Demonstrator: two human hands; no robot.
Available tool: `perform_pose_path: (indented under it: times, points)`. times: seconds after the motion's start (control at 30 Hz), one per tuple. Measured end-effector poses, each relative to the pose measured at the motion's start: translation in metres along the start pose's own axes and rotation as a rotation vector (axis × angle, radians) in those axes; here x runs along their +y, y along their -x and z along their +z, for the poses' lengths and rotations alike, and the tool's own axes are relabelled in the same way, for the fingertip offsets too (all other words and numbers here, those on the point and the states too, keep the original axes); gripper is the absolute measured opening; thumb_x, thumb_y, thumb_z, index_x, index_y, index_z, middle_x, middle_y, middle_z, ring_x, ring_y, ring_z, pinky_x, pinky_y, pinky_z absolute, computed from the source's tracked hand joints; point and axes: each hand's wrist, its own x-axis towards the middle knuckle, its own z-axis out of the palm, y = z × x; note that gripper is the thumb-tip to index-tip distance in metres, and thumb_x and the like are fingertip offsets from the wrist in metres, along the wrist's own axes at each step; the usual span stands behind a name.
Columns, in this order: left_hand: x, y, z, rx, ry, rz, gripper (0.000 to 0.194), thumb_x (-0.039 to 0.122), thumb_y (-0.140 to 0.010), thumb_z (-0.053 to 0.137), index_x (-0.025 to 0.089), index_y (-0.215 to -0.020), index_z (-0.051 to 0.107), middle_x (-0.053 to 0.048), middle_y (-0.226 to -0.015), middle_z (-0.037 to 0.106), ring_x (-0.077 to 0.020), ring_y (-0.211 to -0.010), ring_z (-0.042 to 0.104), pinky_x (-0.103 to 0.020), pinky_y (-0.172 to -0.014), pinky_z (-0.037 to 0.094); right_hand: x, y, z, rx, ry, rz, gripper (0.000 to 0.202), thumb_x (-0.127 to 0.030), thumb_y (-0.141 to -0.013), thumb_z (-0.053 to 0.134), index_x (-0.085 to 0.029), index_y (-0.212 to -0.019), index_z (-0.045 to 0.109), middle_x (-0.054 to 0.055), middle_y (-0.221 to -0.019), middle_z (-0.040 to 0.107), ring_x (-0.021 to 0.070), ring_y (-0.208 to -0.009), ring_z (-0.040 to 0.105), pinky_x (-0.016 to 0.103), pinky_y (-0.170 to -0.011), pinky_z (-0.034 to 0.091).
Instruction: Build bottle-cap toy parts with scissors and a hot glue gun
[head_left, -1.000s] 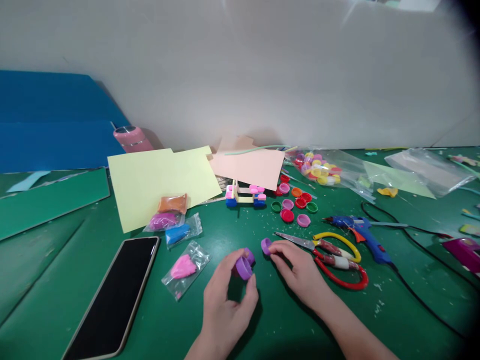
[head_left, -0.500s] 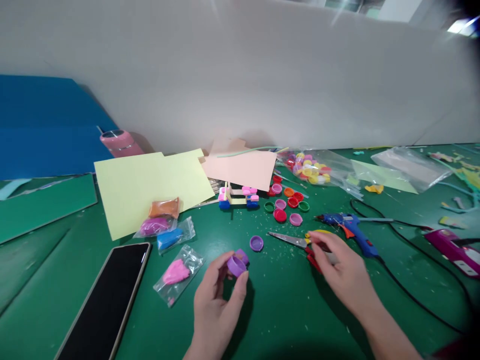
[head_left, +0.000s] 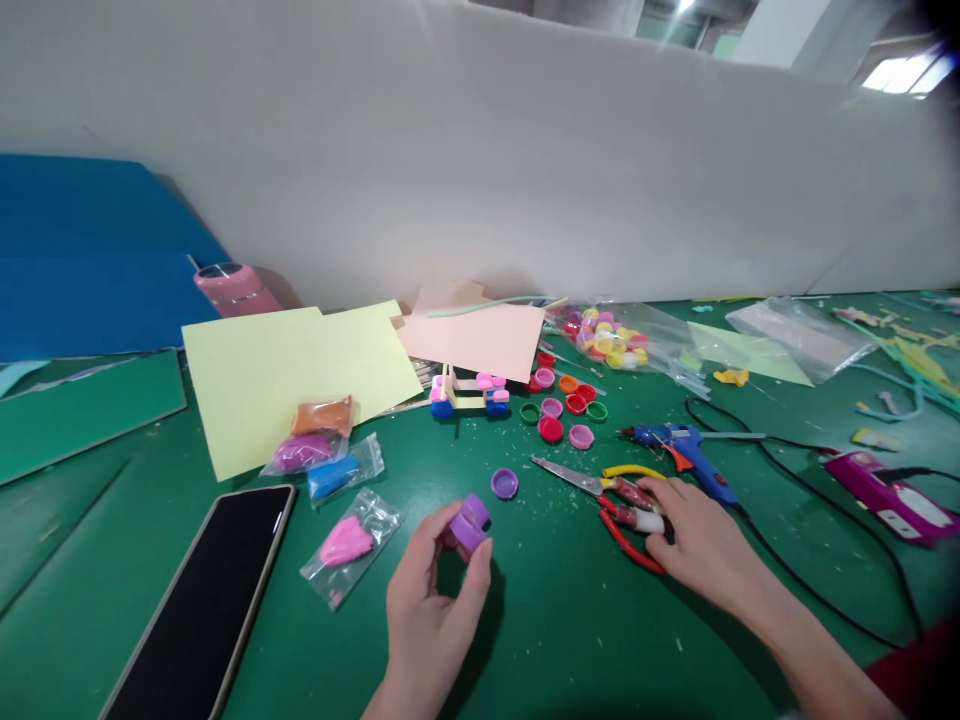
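Above the near part of the counter [head_left: 570,640], head view: two purple caps [head_left: 466,533], pinched in the left hand [head_left: 435,610], and scissors [head_left: 576,475], lying flat beneath the right hand [head_left: 701,545]. Likely faults, as judged from the layout: (a) the caps, small and smooth-walled, could slide apart or tip if thumb and fingers press unevenly, since they are held near their edges; (b) the scissors, if turned carelessly, could swing their tip into the lone cap [head_left: 505,484] or the nearby red cap [head_left: 550,430], both lying just beyond it; (c) the glue gun [head_left: 694,455], beside the handles, could be knocked by the right hand, and its nozzle might be hot, though no heat can be seen; (d) its cable [head_left: 744,515] could be caught by the forearm.

Left hand: partly closed, thumb opposed to bent fingers, the caps between their tips, raised off the surface. Right hand: palm down, fingers bent, thumb somewhat apart from them, touching the handles; whether it grips them firmly cannot be told. The blades point away, toward the upper left. Farther back, a small model [head_left: 471,402] stands before the pink paper [head_left: 480,338], apart from both hands.
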Motion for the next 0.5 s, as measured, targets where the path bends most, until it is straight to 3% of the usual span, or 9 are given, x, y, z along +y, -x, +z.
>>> perform_pose_path:
  times: [0.17, 0.3, 0.37, 0.5]
  points:
    - [0.001, 0.0, -0.001, 0.044, -0.004, -0.046, 0.031, 0.02, -0.071, 0.062, 0.02, -0.101, 0.056, -0.002, -0.088, 0.061, -0.0144, -0.074, 0.059, -0.025, -0.069, 0.05, 0.003, 0.016, -0.013, -0.078, -0.139, 0.035, 0.043, -0.018, -0.065, 0.046, -0.021, -0.106, 0.055, 0.007, -0.098, 0.063, 0.0227, -0.08, 0.06, 0.032, -0.069, 0.048]
    - [0.017, -0.004, -0.004, 0.05, 0.129, -0.191, 0.029, 0.025, -0.071, 0.062, 0.019, -0.098, 0.057, -0.004, -0.084, 0.062, -0.0164, -0.074, 0.06, -0.027, -0.067, 0.051, -0.003, 0.033, -0.026, -0.253, -0.681, 0.114, 0.033, -0.023, -0.072, 0.048, -0.026, -0.104, 0.056, 0.004, -0.097, 0.064, 0.0217, -0.081, 0.061, 0.029, -0.068, 0.048]
    - [0.03, -0.007, -0.006, -0.015, 0.199, -0.275, 0.028, 0.028, -0.071, 0.062, 0.018, -0.097, 0.057, -0.004, -0.08, 0.062, -0.0165, -0.069, 0.06, -0.026, -0.061, 0.052, -0.013, 0.039, -0.028, -0.347, -0.96, 0.166, 0.028, -0.031, -0.075, 0.052, -0.024, -0.102, 0.058, 0.005, -0.093, 0.064, 0.0211, -0.08, 0.06, 0.029, -0.07, 0.048]
    - [0.048, -0.014, -0.006, -0.123, 0.253, -0.359, 0.025, 0.027, -0.073, 0.061, 0.018, -0.096, 0.057, -0.003, -0.078, 0.061, -0.0146, -0.067, 0.058, -0.024, -0.059, 0.05, -0.041, 0.044, -0.023, -0.521, -1.275, 0.214, 0.041, -0.047, -0.068, 0.064, -0.021, -0.1, 0.058, 0.005, -0.087, 0.059, 0.0156, -0.069, 0.056, 0.026, -0.062, 0.045]
